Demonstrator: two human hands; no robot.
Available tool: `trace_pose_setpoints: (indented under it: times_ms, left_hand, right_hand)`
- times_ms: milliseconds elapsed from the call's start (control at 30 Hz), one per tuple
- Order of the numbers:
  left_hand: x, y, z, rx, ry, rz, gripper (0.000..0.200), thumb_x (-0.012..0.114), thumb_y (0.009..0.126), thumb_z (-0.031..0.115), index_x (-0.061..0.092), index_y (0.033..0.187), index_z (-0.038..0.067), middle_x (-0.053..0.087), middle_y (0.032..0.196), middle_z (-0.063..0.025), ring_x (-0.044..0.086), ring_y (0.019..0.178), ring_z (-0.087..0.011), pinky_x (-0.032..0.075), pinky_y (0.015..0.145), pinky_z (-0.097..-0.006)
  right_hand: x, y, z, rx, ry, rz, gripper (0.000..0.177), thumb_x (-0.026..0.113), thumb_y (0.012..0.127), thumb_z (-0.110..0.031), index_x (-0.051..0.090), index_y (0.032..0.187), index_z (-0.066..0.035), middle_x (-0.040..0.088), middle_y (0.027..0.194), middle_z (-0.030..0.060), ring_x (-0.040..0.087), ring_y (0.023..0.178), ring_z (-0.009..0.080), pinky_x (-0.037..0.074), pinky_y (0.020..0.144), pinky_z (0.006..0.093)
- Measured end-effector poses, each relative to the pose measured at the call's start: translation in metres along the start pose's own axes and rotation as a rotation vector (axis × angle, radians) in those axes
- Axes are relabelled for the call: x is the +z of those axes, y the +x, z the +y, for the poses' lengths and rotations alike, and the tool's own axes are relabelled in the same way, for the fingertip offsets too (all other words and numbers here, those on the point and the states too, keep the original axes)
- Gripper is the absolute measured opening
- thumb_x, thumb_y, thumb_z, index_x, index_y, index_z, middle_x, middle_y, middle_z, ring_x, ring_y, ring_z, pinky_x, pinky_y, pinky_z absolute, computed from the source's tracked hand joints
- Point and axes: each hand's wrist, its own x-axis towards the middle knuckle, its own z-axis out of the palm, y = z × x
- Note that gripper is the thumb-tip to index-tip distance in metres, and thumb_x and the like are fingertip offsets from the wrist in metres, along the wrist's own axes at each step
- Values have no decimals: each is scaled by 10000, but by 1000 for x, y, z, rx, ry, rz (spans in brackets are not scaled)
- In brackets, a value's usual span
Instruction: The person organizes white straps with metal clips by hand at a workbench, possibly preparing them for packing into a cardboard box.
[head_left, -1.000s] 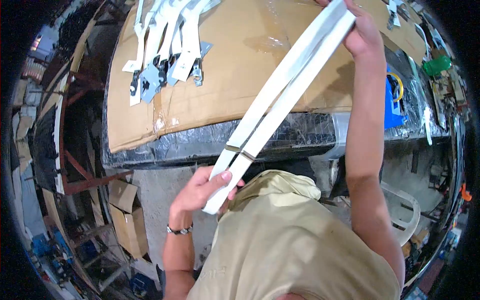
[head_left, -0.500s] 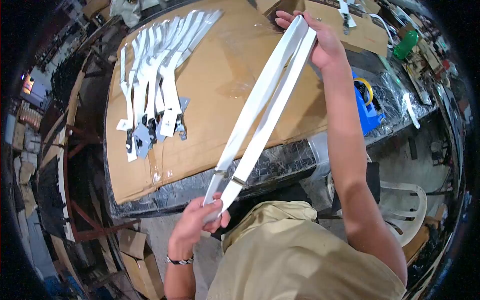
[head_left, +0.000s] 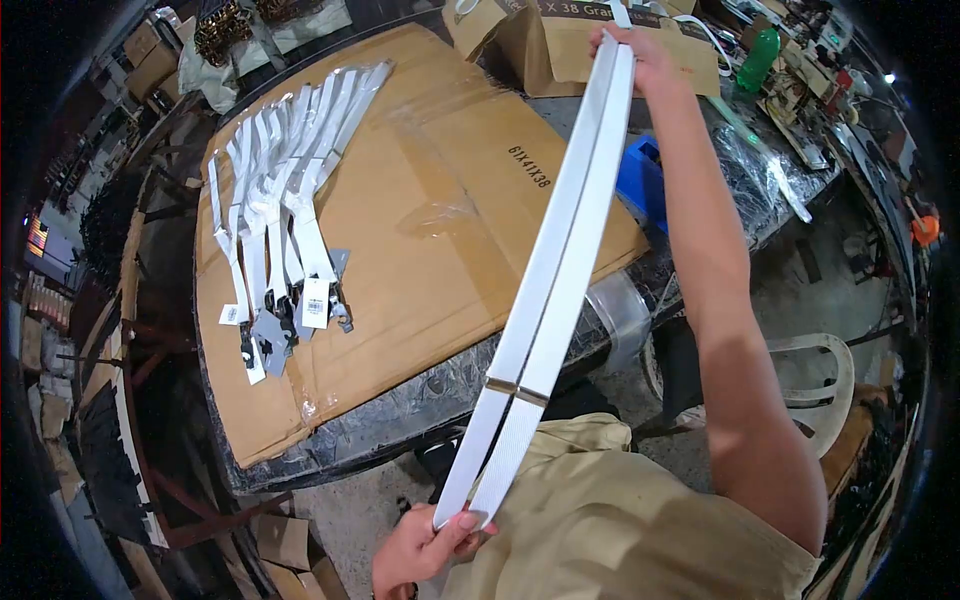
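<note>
- Pinching the lower ends of two white straps point(head_left: 600, 200) between thumb and fingers, the left hand point(head_left: 425, 548) was nearer the wearer than the cardboard sheet point(head_left: 430, 270).
- The right hand point(head_left: 645, 62) was clamped on their upper ends, beyond the sheet's right part; the hands were well apart.
- The straps stretched side by side, slanting across the sheet's right side, with metal slide adjusters point(head_left: 530, 396) nearer the left hand.
- On the sheet's left part lay a bundle of white straps point(head_left: 268, 215) with tags point(head_left: 316, 303) at their near ends.
- Right of the sheet sat a blue container point(head_left: 640, 185).
- Beyond the sheet stood an open carton point(head_left: 560, 45); farther right of it, a green bottle point(head_left: 759, 62).
</note>
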Motion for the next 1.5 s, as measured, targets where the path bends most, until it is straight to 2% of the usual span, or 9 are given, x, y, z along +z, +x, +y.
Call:
trace_pose_setpoints:
  times_ms: [133, 233, 333, 433, 600, 667, 767, 1067, 1500]
  left_hand:
    - [-5, -17, 8, -146, 12, -79, 393, 542, 1012, 333, 717, 924, -7, 684, 767, -115, 648, 701, -179, 494, 626, -306]
    - [1, -29, 5, -55, -62, -3, 394, 576, 997, 331, 696, 764, 38, 562, 576, 7, 490, 530, -54, 349, 475, -243]
    - [0, -42, 4, -245, -214, -9, 367, 606, 983, 302, 693, 743, 38, 576, 595, 6, 492, 543, -77, 364, 494, -256]
    - [-21, -44, -26, -154, -199, -216, 351, 511, 1049, 282, 697, 970, -5, 560, 637, 5, 483, 563, -66, 402, 531, -243]
    - [-23, 18, 3, 50, -85, -40, 405, 525, 1043, 323, 671, 874, -15, 560, 655, 6, 473, 579, -66, 387, 524, -250]
    - [-26, 22, 11, 60, -96, -38, 430, 494, 1053, 343, 672, 886, -11, 545, 648, 13, 458, 573, -66, 364, 515, -249]
    - [-23, 19, -2, -31, -176, 157, 453, 463, 1062, 365, 671, 914, -10, 542, 650, 9, 467, 577, -72, 356, 521, -237]
    - [-26, 37, -19, -152, -275, 171, 413, 522, 1030, 341, 656, 885, -22, 608, 635, -59, 545, 502, -130, 343, 431, -249]
    - [-32, 55, -43, -115, -353, 135, 440, 467, 1051, 362, 654, 941, -21, 623, 621, -97, 417, 440, -87, 271, 418, -244]
  right_hand:
    - [-132, 53, -31, -109, -112, 143, 180, 595, 911, -40, 633, 1078, 18, 655, 848, 102, 658, 708, 242, 571, 670, 368]
    - [-99, 16, -75, -118, -236, 345, 184, 620, 894, -49, 644, 1068, 8, 649, 843, 108, 646, 699, 233, 563, 653, 364]
    - [-65, -21, -100, -155, -270, 413, 146, 605, 909, -31, 605, 1050, 7, 622, 842, 95, 601, 673, 211, 532, 633, 341]
    - [-25, -64, -109, -174, -234, 411, 113, 591, 923, -13, 566, 1032, 7, 595, 841, 83, 556, 647, 189, 501, 613, 318]
    - [129, -160, 0, -74, 191, -76, 120, 596, 973, -109, 543, 1003, -6, 560, 817, 63, 523, 650, 159, 474, 636, 310]
    - [124, -143, 35, -60, 527, -254, 145, 548, 1003, -147, 540, 995, -2, 579, 830, 105, 587, 731, 236, 550, 703, 383]
    - [135, -125, 74, 25, 331, 6, 181, 580, 1002, -219, 544, 984, -42, 546, 775, 34, 549, 692, 173, 516, 725, 330]
    - [157, -97, 156, 375, 212, -8, 208, 545, 1014, -235, 584, 937, -46, 645, 818, 89, 648, 726, 216, 564, 669, 387]
    - [164, -101, 182, 479, 132, -121, 279, 451, 1041, -171, 495, 1152, 82, 645, 1084, 276, 688, 967, 355, 586, 884, 461]
